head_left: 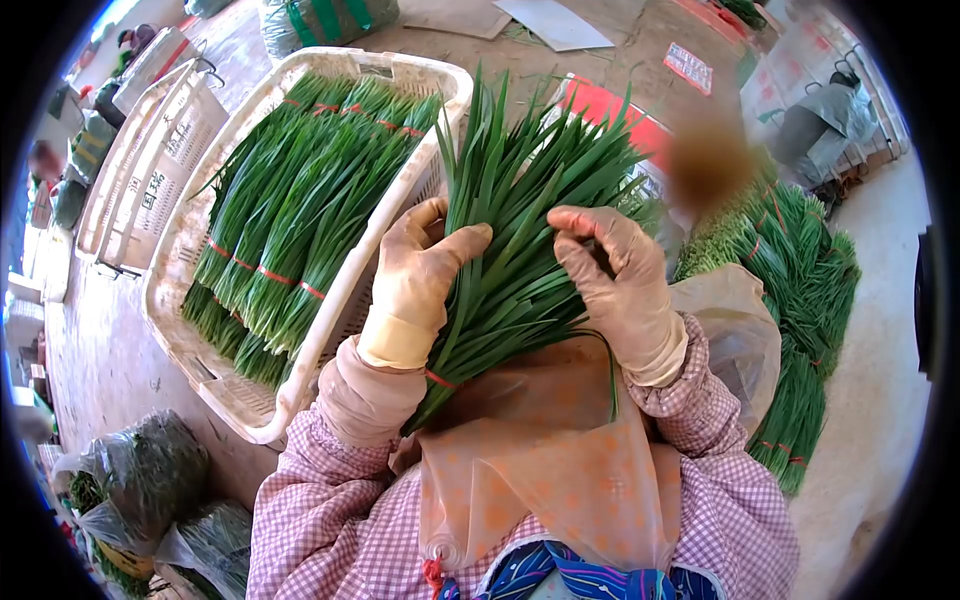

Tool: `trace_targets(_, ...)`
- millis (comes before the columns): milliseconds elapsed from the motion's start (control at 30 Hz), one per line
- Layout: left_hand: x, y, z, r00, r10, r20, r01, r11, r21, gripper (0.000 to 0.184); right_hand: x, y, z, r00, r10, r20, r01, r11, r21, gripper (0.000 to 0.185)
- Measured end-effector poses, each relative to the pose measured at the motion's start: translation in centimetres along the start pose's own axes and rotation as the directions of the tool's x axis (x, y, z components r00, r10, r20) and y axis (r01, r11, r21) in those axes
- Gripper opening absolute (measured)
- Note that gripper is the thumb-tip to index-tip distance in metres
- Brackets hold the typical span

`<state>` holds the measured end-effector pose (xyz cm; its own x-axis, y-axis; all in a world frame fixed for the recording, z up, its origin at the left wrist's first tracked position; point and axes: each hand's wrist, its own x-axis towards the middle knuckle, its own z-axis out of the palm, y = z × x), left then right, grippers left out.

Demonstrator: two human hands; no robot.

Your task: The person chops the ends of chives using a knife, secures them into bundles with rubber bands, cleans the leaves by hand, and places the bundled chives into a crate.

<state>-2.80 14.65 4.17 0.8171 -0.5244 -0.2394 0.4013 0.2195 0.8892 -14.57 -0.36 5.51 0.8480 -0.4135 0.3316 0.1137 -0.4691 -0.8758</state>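
A bundle of green chives (525, 235) lies across my lap, leaf tips pointing away from me, with a red band near its lower end. My gloved left hand (415, 275) is closed on the bundle's left side, thumb over the leaves and fingers hidden behind them. My right hand (625, 285), also gloved, is at the bundle's right edge. Its thumb and forefinger are curled toward each other against the leaves; whatever lies between them cannot be made out. Under the bundle an orange-brown plastic apron (545, 440) covers my lap.
A white plastic crate (345, 325) holding banded chive bundles stands close on the left, with more crates (150, 190) beyond. Chives (800, 300) are piled on the floor at right. Filled plastic bags (150, 470) sit at lower left. A brown blur (710, 165) hides part of the upper right.
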Motion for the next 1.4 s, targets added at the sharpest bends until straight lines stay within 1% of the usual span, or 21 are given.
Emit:
trace_targets(67, -0.2, 0.0, 0.4, 1.0, 0.023, -0.021, -0.023, 1.0, 0.003, 0.032, 0.6, -0.5, -0.3, 0.997, 0.075, -0.003, -0.075, 0.997, -0.036, 0.019)
trace_targets(133, -0.4, 0.0, 0.7, 0.998, 0.031, -0.057, -0.028, 0.999, 0.046, 0.033, 1.3, -0.1, -0.1, 0.976, 0.216, 0.029, -0.218, 0.967, 0.133, 0.023)
trace_targets(200, -0.5, -0.3, 0.6, 0.998, 0.047, -0.037, -0.045, 0.997, 0.062, 0.034, 2.0, -0.1, 0.1, 0.976, 0.218, 0.026, -0.219, 0.971, 0.094, 0.023)
trace_targets(267, -0.7, -0.4, 0.6, 0.998, 0.06, -0.021, -0.058, 0.995, 0.079, 0.034, 2.5, -0.5, 0.3, 0.931, 0.34, 0.131, -0.36, 0.914, 0.189, 0.021)
trace_targets(400, -1.1, -0.4, 0.7, 0.996, 0.088, -0.015, -0.087, 0.993, 0.077, 0.033, 2.6, -0.1, 0.9, 0.924, 0.352, 0.147, -0.376, 0.904, 0.202, 0.02)
trace_targets(467, -1.1, -0.3, 0.7, 0.995, 0.097, -0.019, -0.095, 0.992, 0.088, 0.032, 2.5, -0.2, 0.9, 0.888, 0.385, 0.252, -0.434, 0.884, 0.176, 0.019)
trace_targets(667, -1.1, -0.4, 0.8, 0.993, 0.106, -0.041, -0.103, 0.992, 0.076, 0.032, 0.4, -0.1, 2.1, 0.91, 0.362, 0.205, -0.411, 0.857, 0.31, 0.02)
trace_targets(733, -1.0, -0.4, 0.6, 0.988, 0.142, -0.064, -0.133, 0.982, 0.132, 0.032, 0.0, 0.1, 2.3, 0.993, -0.05, 0.107, 0.056, 0.997, -0.052, 0.022)
trace_targets(767, -1.0, -0.4, 0.6, 0.988, 0.142, -0.059, -0.133, 0.982, 0.131, 0.032, -0.4, -0.4, 1.7, 0.984, -0.1, 0.147, 0.134, 0.961, -0.242, 0.02)
trace_targets(800, -1.1, -0.4, 0.8, 0.986, 0.149, -0.069, -0.141, 0.984, 0.109, 0.032, -0.4, -0.4, 1.8, 0.985, -0.098, 0.143, 0.131, 0.961, -0.245, 0.02)
trace_targets(900, -1.2, -0.3, 0.9, 0.989, 0.144, -0.043, -0.139, 0.984, 0.109, 0.033, -0.4, -0.6, 2.4, 0.89, -0.385, 0.246, 0.429, 0.52, -0.738, 0.01)
trace_targets(1000, -1.1, -0.4, 0.8, 0.985, 0.171, -0.008, -0.167, 0.971, 0.173, 0.036, -0.6, 0.6, 3.0, 0.882, -0.43, 0.195, 0.421, 0.528, -0.737, 0.01)
trace_targets(1067, -0.8, -0.7, 0.5, 0.977, 0.211, 0.006, -0.207, 0.955, 0.213, 0.037, 0.3, 1.6, 1.6, 0.872, -0.465, -0.156, 0.334, 0.796, -0.505, 0.008)
trace_targets(1100, -0.7, -0.8, 0.3, 0.977, 0.211, 0.015, -0.21, 0.958, 0.197, 0.038, 0.2, 0.6, 0.3, 0.943, 0.029, -0.331, -0.085, 0.984, -0.156, 0.008)
trace_targets(1133, -0.6, -0.9, 0.2, 0.978, 0.209, 0.021, -0.209, 0.961, 0.181, 0.039, 1.0, 2.0, -1.5, 0.883, 0.157, -0.441, -0.105, 0.984, 0.142, 0.014)
trace_targets(1167, -0.6, -1.0, 0.1, 0.978, 0.209, 0.024, -0.21, 0.961, 0.183, 0.039, 1.5, 2.1, -4.5, 0.905, 0.07, -0.42, -0.191, 0.948, -0.254, 0.012)
trace_targets(1200, -0.5, -1.0, 0.1, 0.974, 0.223, 0.037, -0.225, 0.953, 0.203, 0.042, 2.0, 4.1, -7.1, 0.898, -0.185, -0.399, -0.038, 0.871, -0.49, 0.014)
trace_targets(1267, -0.5, -1.1, 0.1, 0.971, 0.232, 0.054, -0.238, 0.945, 0.223, 0.044, 1.9, 5.1, -8.6, 0.851, -0.418, -0.317, 0.09, 0.711, -0.697, 0.017)
trace_targets(1333, -0.6, -1.1, 0.3, 0.954, 0.286, 0.091, -0.295, 0.838, 0.459, 0.055, 0.7, 2.4, -8.9, 0.747, -0.517, -0.418, 0.054, 0.675, -0.736, 0.022)
trace_targets(1367, -0.5, -1.1, 0.5, 0.924, 0.327, 0.198, -0.382, 0.785, 0.488, 0.07, -0.1, 0.4, -8.0, 0.77, -0.451, -0.452, 0.051, 0.749, -0.66, 0.022)
trace_targets(1400, -0.8, -0.8, 0.9, 0.926, 0.318, 0.204, -0.377, 0.783, 0.494, 0.07, -1.4, -0.1, -6.5, 0.826, -0.405, -0.392, 0.143, 0.823, -0.549, 0.022)
